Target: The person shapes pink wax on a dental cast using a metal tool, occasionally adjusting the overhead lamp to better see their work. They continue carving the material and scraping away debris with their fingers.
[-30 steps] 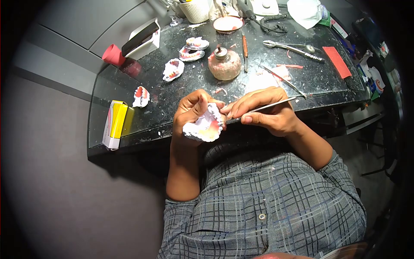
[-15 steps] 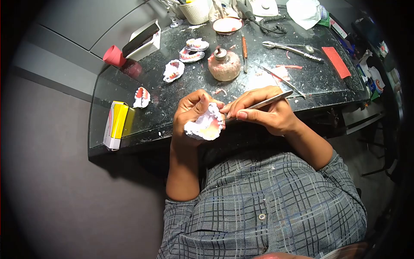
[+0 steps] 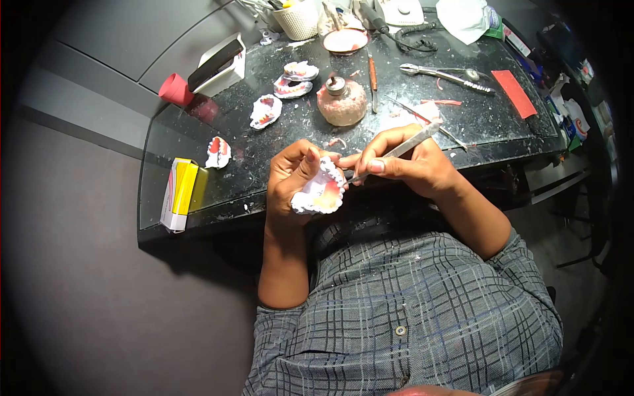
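My left hand (image 3: pixel 291 177) is wrapped round a white plaster dental cast (image 3: pixel 321 194) with pink wax on its inner side, the thumb over its upper edge. In my right hand (image 3: pixel 411 162) is a slim metal wax carver (image 3: pixel 415 140), held like a pen. Its thin tip meets the right edge of the cast, at the row of teeth. Both hands are close together over the front edge of the black bench (image 3: pixel 264 158).
Behind my hands stands a wax-spattered spirit burner (image 3: pixel 342 102). Further casts (image 3: pixel 266 111) sit to its left, near a yellow and white box (image 3: pixel 179 195). Right of it lie a red-handled wax knife (image 3: pixel 373 76), pliers (image 3: pixel 446 77) and a red wax sheet (image 3: pixel 514 94).
The cast has tipped and shifted slightly right. The carver has turned in my right hand, its free end now higher and its broad side showing.
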A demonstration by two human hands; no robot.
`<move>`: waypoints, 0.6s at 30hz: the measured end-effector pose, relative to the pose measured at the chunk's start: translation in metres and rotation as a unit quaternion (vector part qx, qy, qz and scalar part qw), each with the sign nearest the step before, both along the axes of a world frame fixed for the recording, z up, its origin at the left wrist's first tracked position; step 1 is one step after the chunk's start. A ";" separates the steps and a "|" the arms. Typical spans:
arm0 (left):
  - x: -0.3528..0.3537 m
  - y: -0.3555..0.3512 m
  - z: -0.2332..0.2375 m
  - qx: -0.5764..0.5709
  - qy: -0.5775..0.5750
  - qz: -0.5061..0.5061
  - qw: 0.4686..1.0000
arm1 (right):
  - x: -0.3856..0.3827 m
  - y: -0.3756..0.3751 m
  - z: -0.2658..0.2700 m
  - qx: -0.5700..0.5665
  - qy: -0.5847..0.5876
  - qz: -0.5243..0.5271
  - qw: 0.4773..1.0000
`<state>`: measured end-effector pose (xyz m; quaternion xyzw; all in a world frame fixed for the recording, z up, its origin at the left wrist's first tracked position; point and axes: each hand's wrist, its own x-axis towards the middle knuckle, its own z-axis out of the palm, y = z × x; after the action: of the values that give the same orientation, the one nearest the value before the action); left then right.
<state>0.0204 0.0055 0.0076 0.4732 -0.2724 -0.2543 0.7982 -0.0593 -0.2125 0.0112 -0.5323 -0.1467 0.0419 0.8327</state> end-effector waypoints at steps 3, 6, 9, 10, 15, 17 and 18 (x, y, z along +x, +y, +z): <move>0.003 0.001 0.000 -0.010 0.023 -0.006 1.000 | 0.003 0.000 -0.009 -0.009 -0.055 -0.020 0.998; 0.010 0.002 -0.006 -0.035 0.022 -0.024 0.999 | 0.004 0.002 -0.013 0.020 -0.098 -0.032 0.994; 0.010 0.003 -0.005 -0.044 0.040 -0.032 0.998 | 0.001 0.004 -0.012 0.033 -0.084 -0.060 0.994; 0.009 0.003 -0.005 -0.035 0.034 -0.028 0.998 | 0.000 0.004 -0.012 0.033 -0.084 -0.059 0.994; 0.011 0.004 -0.007 -0.052 0.039 -0.045 0.997 | 0.005 0.010 -0.016 0.086 -0.137 -0.081 0.984; 0.009 0.003 -0.010 -0.067 0.068 -0.014 0.995 | 0.003 0.007 -0.013 0.097 -0.116 -0.076 0.986; 0.008 0.003 -0.009 -0.066 0.067 -0.014 0.996 | 0.002 0.007 -0.012 0.109 -0.094 -0.070 0.987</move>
<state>0.0283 0.0087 -0.0010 0.3979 -0.2411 -0.2780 0.8404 -0.0572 -0.2060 -0.0003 -0.4491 -0.1901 -0.0832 0.8691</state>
